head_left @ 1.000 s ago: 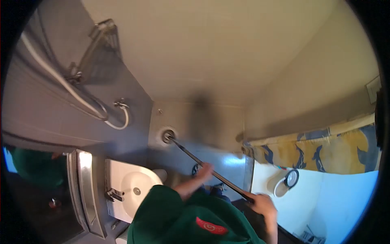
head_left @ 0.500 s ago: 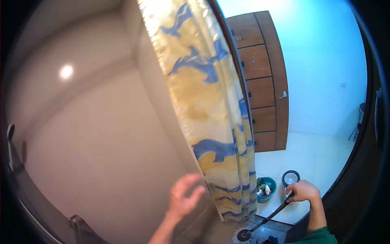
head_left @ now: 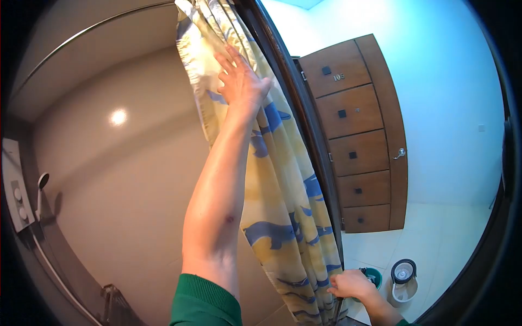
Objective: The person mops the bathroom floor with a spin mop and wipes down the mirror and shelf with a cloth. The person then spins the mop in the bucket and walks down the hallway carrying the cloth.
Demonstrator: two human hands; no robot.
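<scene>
The right hand (head_left: 352, 283) partly covers the teal bucket (head_left: 379, 276) to the right of the curtain (head_left: 280, 217)'s foot; the dark handle (head_left: 338, 312) under that hand is cut off by the lower edge. Right of the curtain are one wooden door (head_left: 361, 136) and two buckets, teal and white (head_left: 403, 294). The left hand (head_left: 240, 82), open with fingers spread, lies against the curtain's upper part. The right hand is curled around the handle, beside the curtain's foot.

Curtain (head_left: 291, 217) hanging from a rod (head_left: 98, 23), shower head (head_left: 43, 181) to its left, door (head_left: 361, 141) to its right, bucket (head_left: 404, 288) on the floor (head_left: 435, 239) below the door.
</scene>
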